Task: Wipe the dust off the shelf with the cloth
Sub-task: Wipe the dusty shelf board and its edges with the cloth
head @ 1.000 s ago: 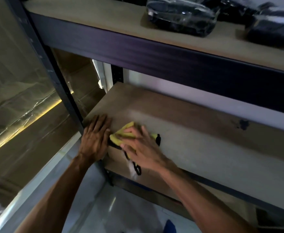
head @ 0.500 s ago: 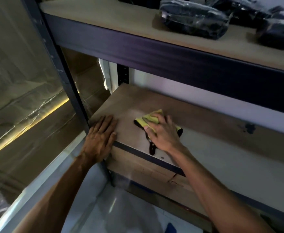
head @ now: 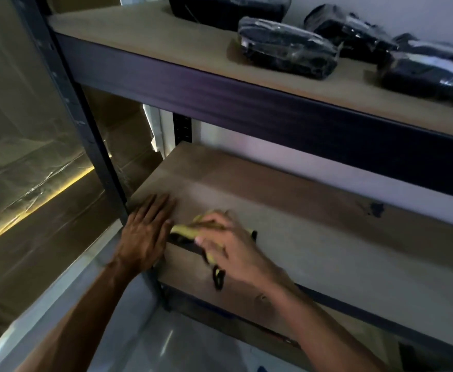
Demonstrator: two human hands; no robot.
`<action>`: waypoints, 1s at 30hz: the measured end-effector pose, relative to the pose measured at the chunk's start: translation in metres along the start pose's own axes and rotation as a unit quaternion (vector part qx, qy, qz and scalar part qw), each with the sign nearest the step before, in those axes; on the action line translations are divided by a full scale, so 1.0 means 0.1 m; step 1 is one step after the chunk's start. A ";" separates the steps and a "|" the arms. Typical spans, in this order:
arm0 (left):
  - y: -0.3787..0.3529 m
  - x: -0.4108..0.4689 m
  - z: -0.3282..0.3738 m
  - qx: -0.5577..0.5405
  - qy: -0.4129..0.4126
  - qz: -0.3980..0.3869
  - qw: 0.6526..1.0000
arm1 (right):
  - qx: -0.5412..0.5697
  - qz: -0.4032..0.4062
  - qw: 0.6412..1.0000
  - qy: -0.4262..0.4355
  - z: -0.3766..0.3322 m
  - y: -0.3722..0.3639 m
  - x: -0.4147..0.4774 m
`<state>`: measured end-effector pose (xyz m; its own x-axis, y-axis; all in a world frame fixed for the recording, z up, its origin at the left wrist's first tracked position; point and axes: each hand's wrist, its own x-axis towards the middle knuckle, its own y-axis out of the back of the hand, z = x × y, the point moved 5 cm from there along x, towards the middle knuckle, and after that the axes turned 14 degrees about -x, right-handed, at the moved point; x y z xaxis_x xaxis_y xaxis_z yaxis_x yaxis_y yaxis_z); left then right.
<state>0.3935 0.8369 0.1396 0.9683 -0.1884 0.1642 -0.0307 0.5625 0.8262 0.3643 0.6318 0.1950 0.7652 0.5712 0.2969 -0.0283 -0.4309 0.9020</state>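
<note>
Right hand (head: 230,251): fingers (head: 214,224) spread slightly and pressed flat on top of the yellow cloth with black trim (head: 185,230), palm down, pinning it to the board. No pinch visible, just flat pressure. Cloth is bunched, mostly hidden under the hand. A black loop of its trim (head: 219,276) hangs over the front edge.

Left hand (head: 146,234): fingers together, extended, lying flat on the front-left corner of the board, holding nothing. Its fingertips point toward the back. It sits just beside the cloth, on the cloth's left.

Cloth position: front-left area of the dusty brown fibreboard middle shelf (head: 314,237), at the front lip, near the dark metal upright post (head: 86,135).

A dark smudge (head: 375,209) shows on the board toward the back right, well apart from the cloth.

Upper fibreboard shelf (head: 166,33) carries several black plastic-wrapped bundles (head: 287,48) to the right.

Image is motion-blurred around the right hand.
</note>
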 end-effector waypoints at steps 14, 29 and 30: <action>-0.01 -0.02 -0.04 -0.014 -0.011 0.011 1.000 | -0.101 -0.054 0.993 0.027 -0.05 -0.25 0.05; -0.09 -0.03 0.03 0.036 0.015 -0.006 0.999 | -0.100 -0.041 0.984 -0.141 0.94 0.07 -0.03; -0.10 -0.03 0.04 0.038 0.016 -0.008 0.999 | -0.117 -0.047 0.983 -0.132 0.89 0.01 -0.06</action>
<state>0.3899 0.8292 0.1330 0.9761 -0.1702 0.1354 -0.0338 0.4964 0.8674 0.4169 0.5662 0.1661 0.9107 0.3868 0.1449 -0.0733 -0.1938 0.9783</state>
